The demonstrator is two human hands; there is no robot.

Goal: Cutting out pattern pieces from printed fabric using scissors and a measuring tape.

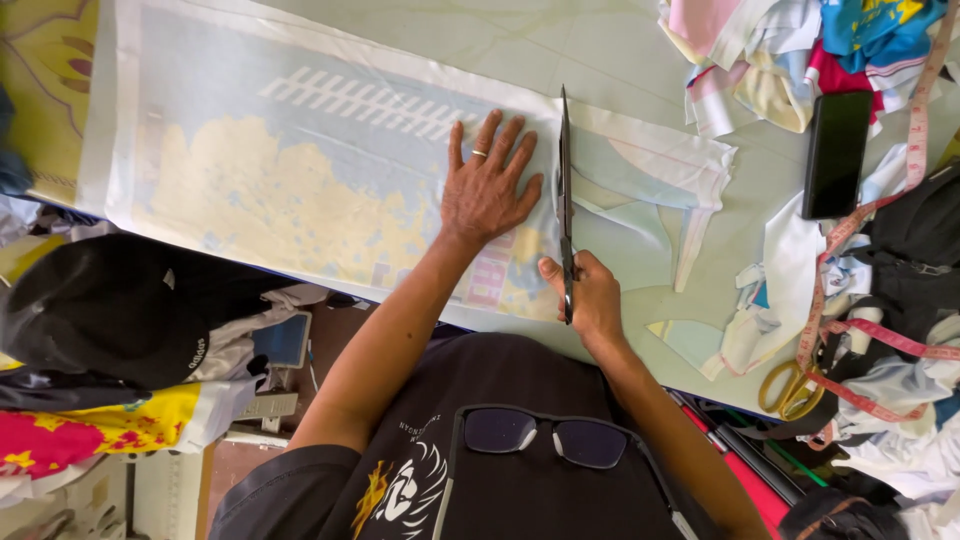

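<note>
Under our hands lies the long sheet of thin printed fabric in pale blue, cream and white (300,170), spread flat across the pale green counter (600,50). It reaches far out to the left of our left hand and ends in loose folded flaps just right of our right hand. We judge it light, soft and limp, apt to slide and wrinkle on the smooth top, so it wants a flat palm close beside the cutting line rather than a pinch.

Our left hand (487,190) is open, fingers spread, pressing the cloth down just left of the blades. Our right hand (588,295) is closed around the handles of the long dark-bladed steel scissors (565,190), whose blades point away from us across the fabric, between the two hands.

Well to the right of our right hand rest a black rectangular smartphone (836,155), a pink cloth measuring tape (880,335) looping over dark cloth, and a pair of yellow-handled scissors (790,390). Beyond them a heap of coloured fabric offcuts (800,50) is piled. Far left of our left hand, below the counter edge, sits a black cap (110,310).
</note>
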